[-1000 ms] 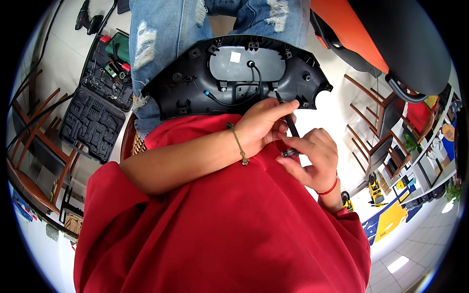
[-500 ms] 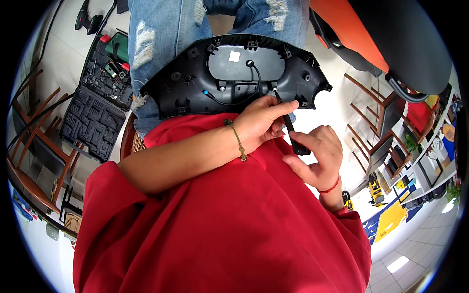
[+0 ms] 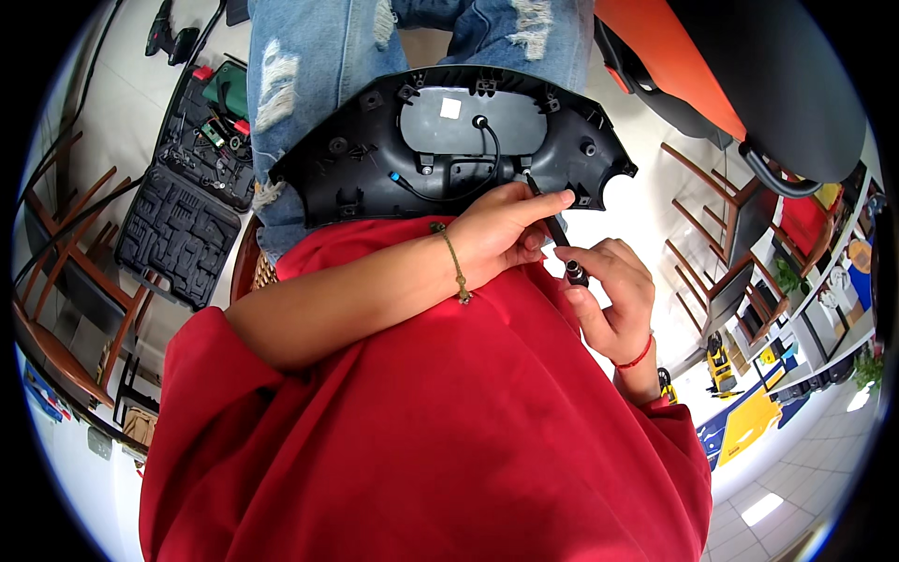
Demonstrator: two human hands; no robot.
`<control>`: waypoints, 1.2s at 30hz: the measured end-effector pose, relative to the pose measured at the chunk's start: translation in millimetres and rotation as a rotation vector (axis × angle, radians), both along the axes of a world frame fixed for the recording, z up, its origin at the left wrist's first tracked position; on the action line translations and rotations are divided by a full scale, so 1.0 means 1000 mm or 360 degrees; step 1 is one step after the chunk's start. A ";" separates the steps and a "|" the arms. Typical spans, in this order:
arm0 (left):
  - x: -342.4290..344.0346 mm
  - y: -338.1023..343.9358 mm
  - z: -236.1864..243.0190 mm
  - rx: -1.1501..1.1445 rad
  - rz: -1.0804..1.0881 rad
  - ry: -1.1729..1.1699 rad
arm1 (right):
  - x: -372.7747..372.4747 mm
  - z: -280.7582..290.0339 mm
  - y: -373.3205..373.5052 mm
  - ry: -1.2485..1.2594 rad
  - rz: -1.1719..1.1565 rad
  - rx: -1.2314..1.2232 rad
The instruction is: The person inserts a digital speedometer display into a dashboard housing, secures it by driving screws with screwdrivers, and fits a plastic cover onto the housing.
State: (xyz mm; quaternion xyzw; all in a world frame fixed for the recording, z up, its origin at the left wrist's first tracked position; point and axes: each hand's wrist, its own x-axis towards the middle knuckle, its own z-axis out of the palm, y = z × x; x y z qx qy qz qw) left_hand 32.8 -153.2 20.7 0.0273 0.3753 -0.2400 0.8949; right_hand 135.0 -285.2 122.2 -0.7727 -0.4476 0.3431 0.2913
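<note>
A black plastic panel lies across my jean-clad thighs, inner side up, with a grey oval plate bearing a white square sticker. From the plate a black cable loops down to a blue-tipped connector. My left hand is closed around the shaft of a black screwdriver, whose tip meets a small fitting at the panel's lower right of the plate. My right hand grips the handle's end between thumb and forefinger, its other fingers curled.
An open tool case with assorted tools lies on the floor at left, a cordless drill above it. A black-and-orange padded object fills the upper right. Wooden chairs stand on both sides, shelving at far right.
My right thumb and fingers have shifted slightly upward on the handle, turning its end. My left hand and the panel have stayed almost in place.
</note>
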 end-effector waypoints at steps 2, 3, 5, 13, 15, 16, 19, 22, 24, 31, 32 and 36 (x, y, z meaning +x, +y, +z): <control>0.000 0.000 0.001 0.0015 -0.0030 0.0007 | -0.001 -0.002 0.000 0.0198 -0.0054 0.0021; -0.002 0.000 -0.001 -0.0100 0.0097 -0.0012 | 0.000 -0.003 0.000 0.0198 -0.0053 0.0020; -0.005 0.001 -0.001 -0.0211 0.0218 -0.0025 | 0.001 -0.005 -0.002 0.0302 -0.0081 0.0040; -0.004 0.001 -0.003 -0.0112 0.0223 -0.0102 | -0.001 -0.018 -0.008 0.0246 -0.0217 -0.0067; -0.002 0.002 -0.002 -0.0109 0.0089 -0.0051 | -0.004 -0.032 -0.008 0.0308 -0.0309 0.0004; -0.001 0.001 0.001 -0.0037 0.0033 0.0050 | -0.004 -0.037 -0.006 0.0253 -0.0255 0.0022; -0.004 0.001 0.001 -0.0165 0.0160 0.0039 | 0.005 -0.046 -0.005 -0.0109 0.0049 0.0085; -0.009 0.006 0.002 -0.0136 0.0100 0.0039 | 0.002 -0.050 -0.002 -0.0237 -0.0069 0.0209; -0.016 0.011 0.006 -0.0005 -0.0014 -0.0098 | 0.002 -0.057 -0.004 -0.0410 -0.0134 0.0312; -0.033 0.021 0.020 0.0766 -0.0366 -0.0399 | 0.005 -0.058 0.003 -0.0288 0.0085 0.0203; -0.034 0.022 0.021 0.0768 -0.0366 -0.0398 | 0.005 -0.056 0.003 -0.0245 0.0112 0.0140; -0.037 0.026 0.026 0.1038 -0.0547 -0.0592 | 0.007 -0.065 -0.005 -0.0321 0.0135 0.0198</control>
